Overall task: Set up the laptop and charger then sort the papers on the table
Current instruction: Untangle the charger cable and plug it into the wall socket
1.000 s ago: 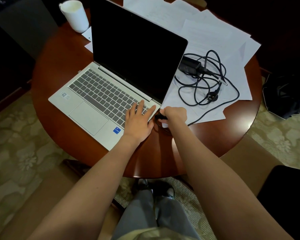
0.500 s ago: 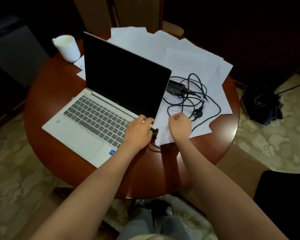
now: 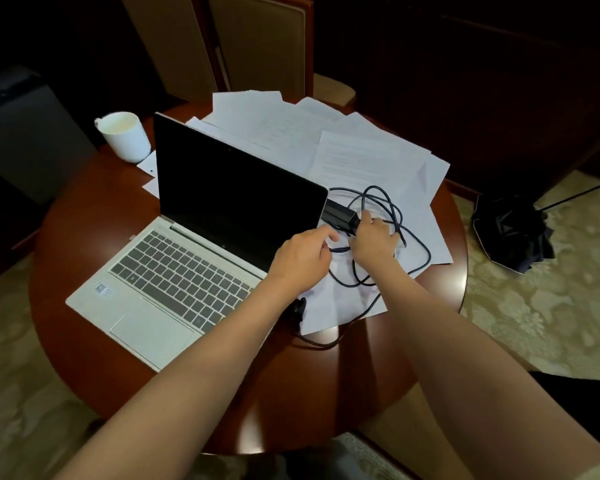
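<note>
The black rectangular charger brick (image 3: pixel 338 213) lies just beyond the right hand (image 3: pixel 374 241), its long axis pointing at that hand. The right hand and the left hand (image 3: pixel 302 259) both curl over the dark tangled cable (image 3: pixel 326 345). Whether either grips it cannot be told.

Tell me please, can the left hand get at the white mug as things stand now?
Probably yes, but not directly. The raised laptop screen stands between the left hand and the white mug. The hand would have to pass over or around it; the mug's top looks free.
</note>
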A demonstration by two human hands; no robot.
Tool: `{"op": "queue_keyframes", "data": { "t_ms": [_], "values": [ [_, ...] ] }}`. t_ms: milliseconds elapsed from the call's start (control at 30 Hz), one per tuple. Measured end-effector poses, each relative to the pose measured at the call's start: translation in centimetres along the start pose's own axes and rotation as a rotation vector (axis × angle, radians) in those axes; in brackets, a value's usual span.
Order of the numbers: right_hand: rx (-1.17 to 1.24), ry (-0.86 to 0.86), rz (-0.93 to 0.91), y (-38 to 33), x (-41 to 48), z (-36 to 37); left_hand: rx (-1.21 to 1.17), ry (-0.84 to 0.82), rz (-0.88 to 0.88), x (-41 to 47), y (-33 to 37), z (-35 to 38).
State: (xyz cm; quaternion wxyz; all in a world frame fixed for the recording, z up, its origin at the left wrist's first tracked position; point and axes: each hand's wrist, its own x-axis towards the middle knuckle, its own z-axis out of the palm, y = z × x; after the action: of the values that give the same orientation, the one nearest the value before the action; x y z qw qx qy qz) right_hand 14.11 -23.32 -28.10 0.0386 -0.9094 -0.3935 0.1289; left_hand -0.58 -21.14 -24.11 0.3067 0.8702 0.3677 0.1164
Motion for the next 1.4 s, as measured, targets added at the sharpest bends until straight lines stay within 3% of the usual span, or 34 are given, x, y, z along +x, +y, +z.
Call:
{"op": "queue_keyframes", "data": {
  "t_ms": [133,367,567,733,833,900,1033,1167,1400],
  "values": [
    [0.130,-0.013,0.032,1.0,0.8,-0.3,-0.050,-0.077,-0.050,1.1,1.5,0.3],
    [0.774,0.115,0.008,3.1,1.5,-4.5,-0.211,-0.270,-0.272,3.0,3.2,1.3],
    [1.065,0.246,-0.021,4.0,1.9,-11.2,-0.346,-0.319,-0.396,4.1,4.5,2.4],
    [1.427,0.184,0.063,4.6,1.4,-13.5,-0.678,-0.406,-0.411,4.8,7.3,1.9],
    [1.561,0.167,0.068,5.1,1.3,-13.9,-1.091,-0.274,-0.478,6.3,9.7,0.0],
    [1.605,0.158,0.080,5.2,1.4,-14.3,-1.223,-0.163,-0.501,7.4,11.2,-1.6],
    [1.618,0.085,0.110,5.3,1.4,-14.7,-1.247,-0.032,-0.420,9.2,13.5,-4.9],
    [1.471,0.006,0.150,5.5,1.5,-13.9,-1.228,0.081,-0.321,10.7,13.9,-8.4],
    [1.382,0.103,0.247,4.5,1.5,-14.5,-1.143,0.389,-0.340,12.5,11.8,-13.6]
  ]
}}
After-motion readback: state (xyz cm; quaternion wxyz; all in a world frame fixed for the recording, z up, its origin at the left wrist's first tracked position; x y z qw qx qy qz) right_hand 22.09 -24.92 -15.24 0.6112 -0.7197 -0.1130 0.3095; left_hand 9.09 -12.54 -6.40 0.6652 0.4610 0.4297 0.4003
